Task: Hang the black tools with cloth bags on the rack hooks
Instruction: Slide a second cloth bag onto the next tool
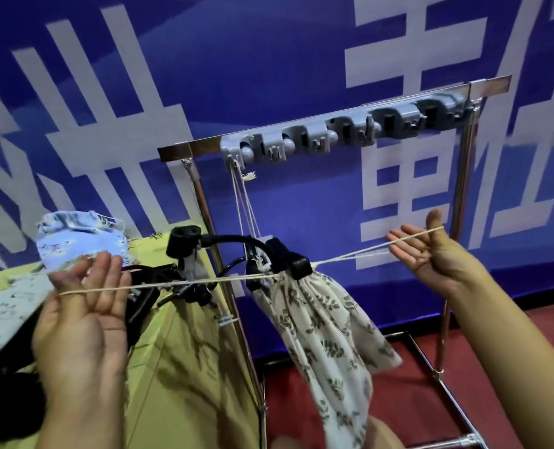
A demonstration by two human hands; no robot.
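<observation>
Both flat-palmed hands, left (84,322) and right (431,251), grip nothing, stretching a thin cream cotton drawstring (178,284) taut from the leaf-printed cloth bag (321,322) at centre frame.

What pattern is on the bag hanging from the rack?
Cream cloth bag with dark leaf sprigs, in the head view.

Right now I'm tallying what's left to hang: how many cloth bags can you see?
2. A leaf-print cloth bag hangs below the rack with a black tool; a pale blue cloth bag sits at left on the table. Others may be hidden.
</observation>
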